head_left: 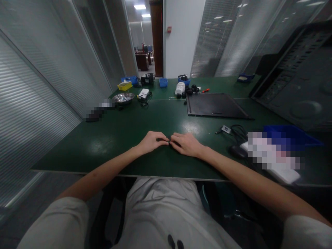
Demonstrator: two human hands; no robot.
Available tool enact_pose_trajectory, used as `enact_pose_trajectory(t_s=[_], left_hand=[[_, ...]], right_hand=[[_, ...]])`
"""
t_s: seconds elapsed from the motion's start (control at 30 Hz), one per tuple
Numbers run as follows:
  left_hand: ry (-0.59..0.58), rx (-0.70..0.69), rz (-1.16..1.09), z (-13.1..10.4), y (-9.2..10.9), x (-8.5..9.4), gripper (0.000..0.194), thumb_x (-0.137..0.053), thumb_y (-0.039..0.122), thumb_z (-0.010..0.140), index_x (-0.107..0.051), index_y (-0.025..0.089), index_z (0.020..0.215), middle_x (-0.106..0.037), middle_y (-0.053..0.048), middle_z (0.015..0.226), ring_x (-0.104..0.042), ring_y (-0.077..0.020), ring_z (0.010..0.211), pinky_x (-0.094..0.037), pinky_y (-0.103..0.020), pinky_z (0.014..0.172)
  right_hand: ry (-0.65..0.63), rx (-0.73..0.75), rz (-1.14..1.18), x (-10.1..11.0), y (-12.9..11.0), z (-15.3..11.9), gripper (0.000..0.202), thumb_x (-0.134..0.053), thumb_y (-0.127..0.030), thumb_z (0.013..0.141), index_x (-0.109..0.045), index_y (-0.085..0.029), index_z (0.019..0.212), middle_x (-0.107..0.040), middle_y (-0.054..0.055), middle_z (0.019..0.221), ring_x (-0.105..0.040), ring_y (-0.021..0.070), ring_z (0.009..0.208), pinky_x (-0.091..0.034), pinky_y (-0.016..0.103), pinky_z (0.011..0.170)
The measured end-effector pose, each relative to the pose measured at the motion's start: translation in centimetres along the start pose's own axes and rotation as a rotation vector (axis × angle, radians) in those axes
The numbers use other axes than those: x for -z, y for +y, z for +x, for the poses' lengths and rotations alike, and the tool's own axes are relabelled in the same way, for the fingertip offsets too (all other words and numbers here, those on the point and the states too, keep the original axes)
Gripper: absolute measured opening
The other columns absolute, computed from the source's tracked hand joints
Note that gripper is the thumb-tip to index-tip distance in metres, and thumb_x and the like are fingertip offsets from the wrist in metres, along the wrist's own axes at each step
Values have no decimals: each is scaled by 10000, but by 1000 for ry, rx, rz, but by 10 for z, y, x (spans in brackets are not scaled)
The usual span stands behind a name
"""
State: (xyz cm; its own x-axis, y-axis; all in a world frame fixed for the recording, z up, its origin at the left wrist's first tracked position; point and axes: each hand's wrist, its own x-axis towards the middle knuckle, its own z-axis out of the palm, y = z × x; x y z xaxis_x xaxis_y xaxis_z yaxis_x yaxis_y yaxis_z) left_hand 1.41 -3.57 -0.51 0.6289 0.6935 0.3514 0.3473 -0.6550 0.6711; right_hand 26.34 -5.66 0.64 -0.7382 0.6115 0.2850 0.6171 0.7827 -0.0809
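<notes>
Tiny dark object [169, 141], too small for us to tell its shape or material, sits just below the frame's centre; we see the bare left hand [151, 142] and bare right hand [187, 144] pinching it between fingertips over the glossy green tabletop [124, 128].

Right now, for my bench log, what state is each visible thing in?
Small dark piece, between both hands' fingers
Left hand, fingers pinched
Right hand, fingers curled, grip unclear
Metal bowl, upright, holding things
Black panel, lying flat
Ceiling lights, lit
Small blue basket, upright
Yellow tray, upright
</notes>
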Motion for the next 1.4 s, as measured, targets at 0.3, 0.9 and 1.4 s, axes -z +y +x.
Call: enact_pose_trajectory(t_s=[0.3, 0.9, 1.4], left_hand=[[80, 28, 42, 4, -7, 10, 165, -702, 296, 971, -824, 187, 998, -764, -73, 1023, -713, -203, 949, -529, -308, 891], [-63, -157, 271, -4, 12, 11, 268, -661, 367, 999, -746, 217, 1204, -715, -96, 1187, -638, -245, 1121, -484, -401, 1016], [-72, 70, 365, -7, -22, 41, 248, -612, 352, 1018, -723, 214, 1192, -731, -80, 1144, -676, -229, 1042, -500, -328, 923]], right_hand=[[9, -4, 29, 1, 2, 0, 262, -439, -383, 1089, -618, -202, 1025, -647, 46, 937, -529, 142, 684, -249, 299, 606], [224, -75, 187, 5, 22, -7, 229, -486, -375, 1071, -631, -212, 1004, -679, 46, 945, -612, 167, 797, -375, 288, 692], [180, -65, 178, 4, 25, -7, 256, -492, -391, 1066, -653, -201, 1009, -678, 43, 928, -593, 161, 766, -366, 289, 678]])
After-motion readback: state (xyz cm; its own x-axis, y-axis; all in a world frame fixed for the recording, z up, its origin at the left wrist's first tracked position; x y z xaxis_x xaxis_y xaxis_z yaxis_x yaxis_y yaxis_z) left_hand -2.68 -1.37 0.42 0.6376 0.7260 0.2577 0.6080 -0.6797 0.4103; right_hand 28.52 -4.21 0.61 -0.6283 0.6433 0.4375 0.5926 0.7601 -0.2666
